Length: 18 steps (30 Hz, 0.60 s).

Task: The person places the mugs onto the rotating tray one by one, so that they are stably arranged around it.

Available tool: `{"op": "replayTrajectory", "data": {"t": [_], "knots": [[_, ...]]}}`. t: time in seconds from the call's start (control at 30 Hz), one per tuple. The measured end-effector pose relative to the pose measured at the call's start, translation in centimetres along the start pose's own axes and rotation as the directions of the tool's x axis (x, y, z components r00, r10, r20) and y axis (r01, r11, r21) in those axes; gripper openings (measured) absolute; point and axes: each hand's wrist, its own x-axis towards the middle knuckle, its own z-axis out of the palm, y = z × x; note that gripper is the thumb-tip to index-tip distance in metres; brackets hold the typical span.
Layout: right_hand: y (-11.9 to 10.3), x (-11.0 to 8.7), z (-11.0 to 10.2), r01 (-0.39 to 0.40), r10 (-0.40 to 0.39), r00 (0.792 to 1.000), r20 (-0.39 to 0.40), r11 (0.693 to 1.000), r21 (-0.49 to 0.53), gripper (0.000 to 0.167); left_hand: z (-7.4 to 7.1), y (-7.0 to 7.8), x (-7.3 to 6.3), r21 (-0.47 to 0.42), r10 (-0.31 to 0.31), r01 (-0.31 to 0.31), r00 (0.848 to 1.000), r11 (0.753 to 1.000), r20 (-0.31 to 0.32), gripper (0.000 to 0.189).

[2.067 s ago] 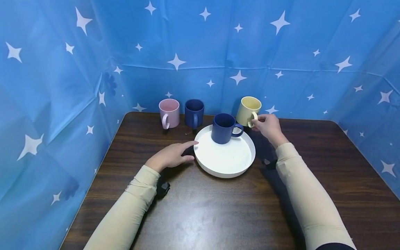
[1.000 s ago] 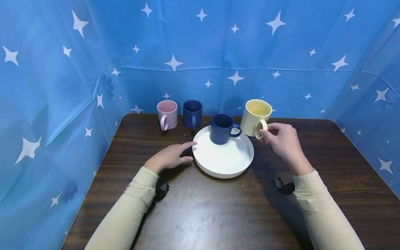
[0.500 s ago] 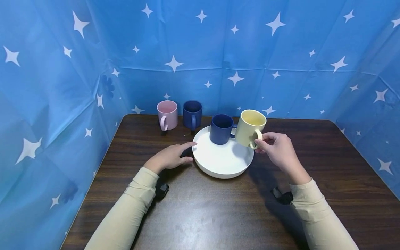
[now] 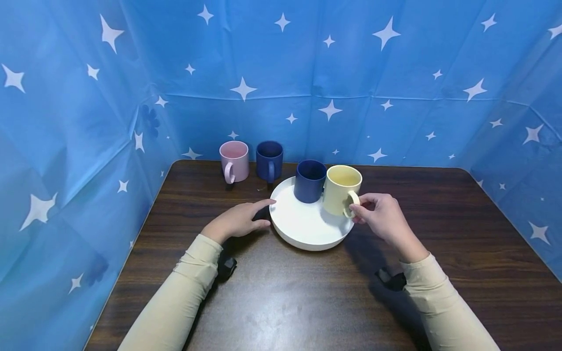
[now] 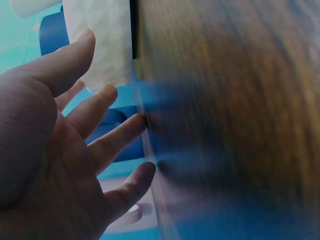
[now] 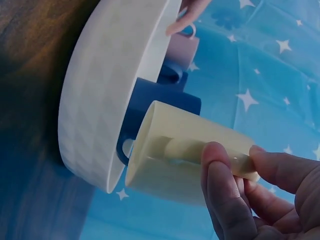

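Note:
My right hand (image 4: 384, 217) pinches the handle of a yellow mug (image 4: 337, 200), which is upright over the right part of a round white tray (image 4: 303, 229). In the right wrist view the yellow mug (image 6: 185, 135) overlaps the tray's rim, with thumb and fingers on its handle. A dark blue mug (image 4: 309, 183) stands on the tray just left of the yellow one, its handle hidden in the head view. My left hand (image 4: 237, 220) is at the tray's left side, fingers extended, index fingertip at the rim. The left wrist view shows these fingers (image 5: 117, 145) spread beside the tray's faceted wall (image 5: 102, 45).
A pink mug (image 4: 234, 163) and a second dark blue mug (image 4: 270, 161) stand at the back of the brown wooden table (image 4: 281, 302), left of the tray. A blue curtain (image 4: 272, 63) with white stars hangs behind the table and along its sides.
The yellow mug has been carried by my right hand from the table's back edge, right of the tray, forward and left over the tray. My left hand has stayed at the rim.

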Motion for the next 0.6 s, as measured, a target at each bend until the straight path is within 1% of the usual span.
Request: {"op": "replayTrajectory", "data": {"t": [0.23, 0.47, 0.6], "knots": [[0.6, 0.2, 0.9, -0.028, 0.027, 0.999, 0.026, 0.999, 0.023, 0.017, 0.0, 0.0, 0.0, 0.002, 0.001, -0.001, 1.0, 1.0, 0.003, 0.064], [1.1, 0.4, 1.8, -0.045, 0.044, 0.998, 0.048, 0.999, 0.003, 0.018, 0.0, 0.0, 0.0, -0.001, -0.003, 0.003, 1.0, 1.0, 0.005, 0.064], [1.2, 0.5, 2.1, -0.05, 0.05, 0.997, 0.053, 0.999, 0.013, 0.017, 0.0, 0.0, 0.1, -0.008, 0.005, -0.005, 1.0, 1.0, 0.004, 0.064]]}}
